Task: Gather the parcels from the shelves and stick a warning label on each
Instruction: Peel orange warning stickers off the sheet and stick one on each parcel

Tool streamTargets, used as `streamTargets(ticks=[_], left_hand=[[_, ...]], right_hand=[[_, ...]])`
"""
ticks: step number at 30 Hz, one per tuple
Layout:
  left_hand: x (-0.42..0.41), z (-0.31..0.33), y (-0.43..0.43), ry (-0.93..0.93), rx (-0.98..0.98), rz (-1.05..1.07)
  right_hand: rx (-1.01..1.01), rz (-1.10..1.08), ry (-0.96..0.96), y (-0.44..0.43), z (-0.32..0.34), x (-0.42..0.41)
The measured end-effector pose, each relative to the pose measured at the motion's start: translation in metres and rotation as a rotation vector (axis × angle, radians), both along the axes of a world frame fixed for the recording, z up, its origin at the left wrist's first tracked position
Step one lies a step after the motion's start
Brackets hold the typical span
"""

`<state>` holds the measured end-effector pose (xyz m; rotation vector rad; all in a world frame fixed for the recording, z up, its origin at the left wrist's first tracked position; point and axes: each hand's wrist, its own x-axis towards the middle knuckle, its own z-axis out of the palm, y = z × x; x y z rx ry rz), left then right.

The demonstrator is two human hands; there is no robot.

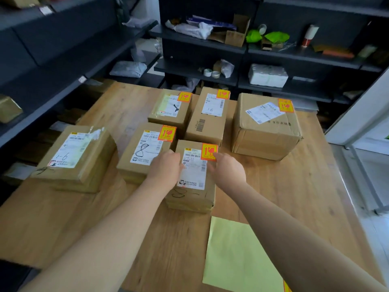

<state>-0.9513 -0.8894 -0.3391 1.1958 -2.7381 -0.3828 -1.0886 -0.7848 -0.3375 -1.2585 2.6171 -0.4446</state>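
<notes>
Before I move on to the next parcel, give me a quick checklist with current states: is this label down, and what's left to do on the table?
1. Warning label on the nearest parcel: in place at its top right corner, ok.
2. Label pressed flat: right hand fingertips at its lower edge; adhesion cannot tell.
3. Parcel steadied: left hand rests on its left side, ok.
4. Other parcels labelled: four behind carry orange labels, ok; the far-left parcel shows none, not ok.
5. Label sheet within reach on the table: ok; remaining labels cannot tell.
6. Parcels remaining on shelves: cannot tell.
</notes>
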Motion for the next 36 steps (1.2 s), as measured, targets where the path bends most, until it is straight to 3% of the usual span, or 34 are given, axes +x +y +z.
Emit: streamTargets(ticks=[9, 19, 24, 31, 36], left_hand=[[0.089, 0.027, -0.022, 0.013, -0.237, -0.008], [0.251, 0.023, -0.131, -0.186, -0.283, 0.206], [0.282, 0.012, -0.190, -0.216, -0.197, 0.205], [0.281, -0.013, -0.233, -0.145, 0.133, 0.192], [0.281, -0.019, -0.226, -0.084, 0.206, 0.221]], right_hand=[[-0.053, 0.289, 0.198, -0.035, 0.030, 0.054], [-0.057, 0.423, 0.117, -0.156, 0.024, 0.198], [0.001, 0.341, 0.030, -0.206, 0.002, 0.238], [0.162, 0.182, -0.103, -0.241, -0.025, 0.257], [0.102, 0.131, -0.215, -0.239, -0.026, 0.258]])
